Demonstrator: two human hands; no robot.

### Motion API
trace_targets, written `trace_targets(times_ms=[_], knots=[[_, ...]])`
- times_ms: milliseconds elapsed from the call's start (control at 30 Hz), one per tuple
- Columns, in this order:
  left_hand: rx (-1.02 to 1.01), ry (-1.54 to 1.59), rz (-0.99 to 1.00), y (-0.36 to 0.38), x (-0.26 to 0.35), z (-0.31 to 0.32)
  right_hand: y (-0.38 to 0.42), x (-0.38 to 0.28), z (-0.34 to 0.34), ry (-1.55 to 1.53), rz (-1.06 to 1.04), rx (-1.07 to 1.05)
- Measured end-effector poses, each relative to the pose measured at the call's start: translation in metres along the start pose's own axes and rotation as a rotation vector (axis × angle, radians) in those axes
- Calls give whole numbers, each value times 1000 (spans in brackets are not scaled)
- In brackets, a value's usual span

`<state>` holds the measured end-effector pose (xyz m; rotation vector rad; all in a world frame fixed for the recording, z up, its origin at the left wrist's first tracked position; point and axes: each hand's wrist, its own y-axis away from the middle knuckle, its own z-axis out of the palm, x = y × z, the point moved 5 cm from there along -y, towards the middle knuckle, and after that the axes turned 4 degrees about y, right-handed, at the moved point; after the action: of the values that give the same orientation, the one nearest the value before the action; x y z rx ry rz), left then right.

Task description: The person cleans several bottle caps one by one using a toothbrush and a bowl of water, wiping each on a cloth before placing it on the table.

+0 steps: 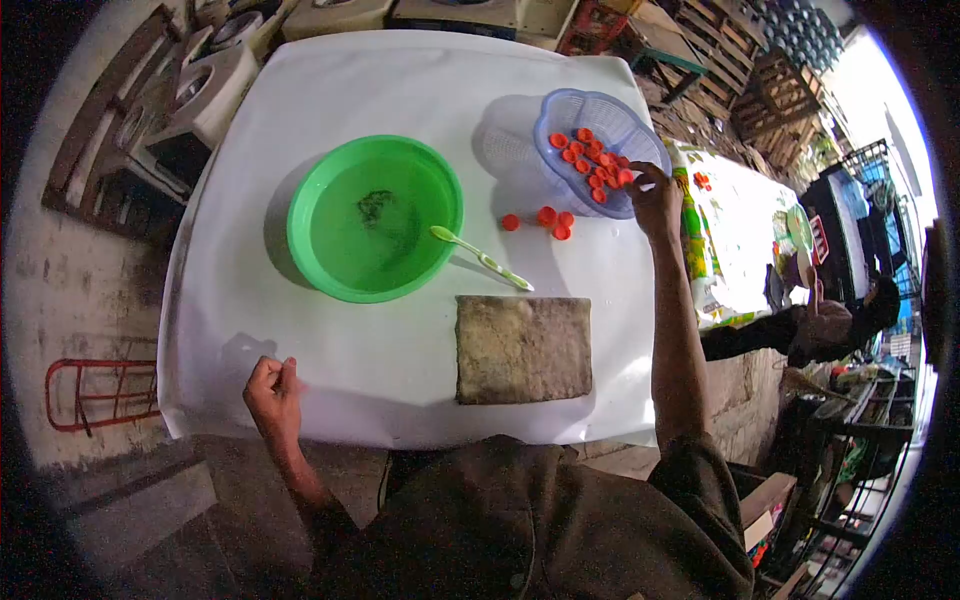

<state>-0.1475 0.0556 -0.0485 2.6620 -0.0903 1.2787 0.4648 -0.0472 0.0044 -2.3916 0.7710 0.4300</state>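
Red cap (625,177) pinched in right hand (656,202) (left hand (272,398) loosely curled).

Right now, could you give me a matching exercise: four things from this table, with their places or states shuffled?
1. Round green plastic basin
2. Bluish plastic basket
3. Green-and-white toothbrush
4. Rectangular grey-brown cloth

A. Lies flat near the front edge of the white-covered table
B. Has a dark patch inside
C. Reaches over the basin's rim
D. Contains small red plastic caps

Pairs: 1-B, 2-D, 3-C, 4-A
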Motion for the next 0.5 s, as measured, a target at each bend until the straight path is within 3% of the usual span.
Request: trace_targets(times_ms=[67, 167, 233, 300, 333, 433, 500], knots=[[96, -93, 149, 12, 37, -6, 5, -27, 1, -6, -55, 8], [-14, 337, 92, 3, 6, -6, 31, -73, 9, -117, -133, -83], [-155, 655, 17, 3, 29, 4, 49, -101, 27, -193, -166, -309], [-247, 943, -25, 5, 46, 16, 63, -94, 69, -117, -289, -379], [-313, 1024, 18, 5, 51, 21, 71, -103, 78, -165, -241, -415], [-459, 1142, 39, 4, 65, 31, 86, -122, 99, -76, -481, -234], [-488, 1158, 39, 7, 73, 34, 89, -108, 114, -145, -427, -295]])
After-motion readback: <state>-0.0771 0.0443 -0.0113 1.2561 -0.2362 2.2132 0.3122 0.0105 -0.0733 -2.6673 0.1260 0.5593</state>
